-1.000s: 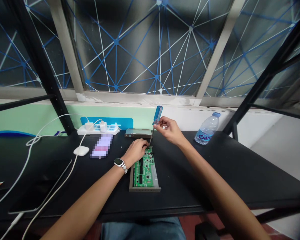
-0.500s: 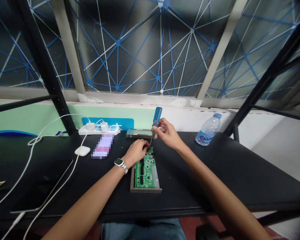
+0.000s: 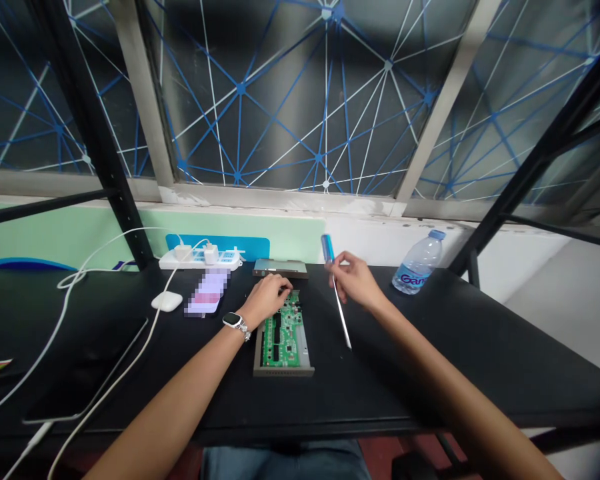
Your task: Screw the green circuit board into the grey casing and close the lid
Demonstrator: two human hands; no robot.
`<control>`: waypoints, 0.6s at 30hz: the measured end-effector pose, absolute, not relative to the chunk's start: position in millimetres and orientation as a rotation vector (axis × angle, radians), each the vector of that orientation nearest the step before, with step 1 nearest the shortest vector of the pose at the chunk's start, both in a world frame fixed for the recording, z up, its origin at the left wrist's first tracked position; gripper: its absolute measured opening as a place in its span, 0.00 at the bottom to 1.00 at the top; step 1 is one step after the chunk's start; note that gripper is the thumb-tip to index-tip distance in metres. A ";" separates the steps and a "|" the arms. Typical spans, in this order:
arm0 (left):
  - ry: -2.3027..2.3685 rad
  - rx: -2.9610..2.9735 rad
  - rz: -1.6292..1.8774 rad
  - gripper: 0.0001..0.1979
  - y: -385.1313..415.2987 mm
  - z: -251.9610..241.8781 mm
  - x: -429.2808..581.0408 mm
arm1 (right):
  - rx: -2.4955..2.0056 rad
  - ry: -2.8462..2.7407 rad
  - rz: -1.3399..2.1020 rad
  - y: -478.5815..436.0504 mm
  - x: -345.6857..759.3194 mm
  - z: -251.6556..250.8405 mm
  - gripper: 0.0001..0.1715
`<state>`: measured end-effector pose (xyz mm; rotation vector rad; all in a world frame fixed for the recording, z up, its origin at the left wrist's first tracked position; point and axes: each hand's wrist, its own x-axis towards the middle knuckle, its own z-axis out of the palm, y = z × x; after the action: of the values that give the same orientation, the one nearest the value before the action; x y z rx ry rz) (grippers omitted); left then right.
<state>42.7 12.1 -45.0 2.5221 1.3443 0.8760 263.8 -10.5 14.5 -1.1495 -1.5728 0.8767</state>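
Observation:
A green circuit board (image 3: pixel 291 333) lies in a grey metal tray (image 3: pixel 284 372) near the middle of the black table. My left hand (image 3: pixel 269 298), with a watch on its wrist, rests at the board's upper left edge; its fingers are curled there, and whatever they pinch is too small to make out. To the right, my right hand (image 3: pixel 353 279) grips a blue-handled screwdriver (image 3: pixel 327 249). The long metal shaft slants down to the right, its tip beside the board and apart from it.
Behind the board lies a flat metal piece (image 3: pixel 280 268). A water bottle (image 3: pixel 418 263) stands at the back right. On the left are a phone (image 3: pixel 208 292), a white case (image 3: pixel 167 301), a power strip (image 3: pixel 230 259), a dark tablet (image 3: pixel 87 373) and white cables.
My right hand has moved right, taking the screwdriver off the board and swinging its tip down to the right. The board, tray and left hand have shifted slightly left.

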 end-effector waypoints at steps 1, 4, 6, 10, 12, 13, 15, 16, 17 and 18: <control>1.372 2.519 0.898 0.09 11.9 -42.0 41.5 | -1.261 -1.600 0.888 -12.7 268.0 4.1 0.17; 1.494 2.539 0.993 0.09 5.6 -28.8 38.6 | -1.543 -1.656 0.883 -18.7 276.1 -20.9 0.14; 1.641 2.542 0.975 0.09 -3.3 -18.1 35.3 | -1.666 -1.708 0.866 -22.3 277.3 -28.3 0.13; 1.921 2.353 0.542 0.19 -22.8 -2.0 24.0 | -1.813 -1.828 0.780 -27.5 274.3 -31.3 0.14; 1.929 2.293 0.331 0.21 -29.0 2.0 18.5 | -1.858 -1.874 0.735 -28.9 272.5 -33.2 0.14; 1.908 2.264 0.251 0.21 -30.9 3.1 16.4 | -1.874 -1.891 0.715 -29.3 271.9 -34.3 0.13; 1.852 2.192 0.147 0.20 -32.9 4.3 13.7 | -1.902 -1.927 0.670 -29.6 271.7 -35.9 0.13; 1.828 2.152 0.119 0.20 -33.2 4.4 12.9 | -1.923 -1.954 0.634 -29.3 272.1 -35.8 0.13; 1.811 2.110 0.097 0.19 -33.1 4.2 12.4 | -1.948 -1.995 0.586 -28.8 272.8 -34.9 0.13; 1.796 2.067 0.079 0.18 -32.7 3.7 12.2 | -1.969 -2.046 0.520 -27.8 273.6 -33.1 0.14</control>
<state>12.2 -32.7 3.7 2.0674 1.7962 0.0788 273.6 -27.8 -33.1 -1.9690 -2.0458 0.5200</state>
